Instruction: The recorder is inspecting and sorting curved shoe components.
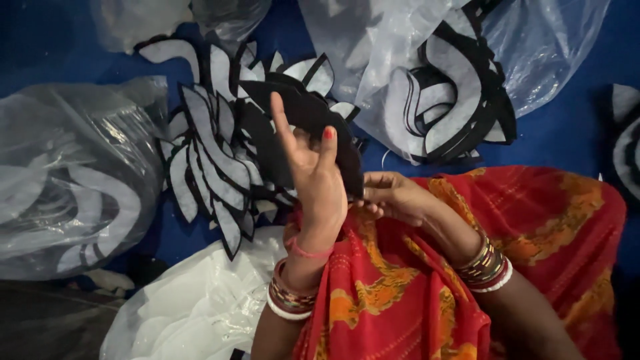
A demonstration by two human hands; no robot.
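While both hands hold black felt pieces (313, 120), plastic bags (73, 173) hold more.

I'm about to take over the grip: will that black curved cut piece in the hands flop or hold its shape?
The black cut piece probably holds shape: it stands upright from the left hand and right hand without drooping. Likely light, being thin and flat. Its matte face suggests little slip.

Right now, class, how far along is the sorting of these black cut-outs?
Done, apparently: several pieces sit inside a clear bag. In hand: the left hand holds up one black piece, and the right hand pinches its lower edge. Left, it seems: a loose pile of black and grey pieces lies on the blue cloth.
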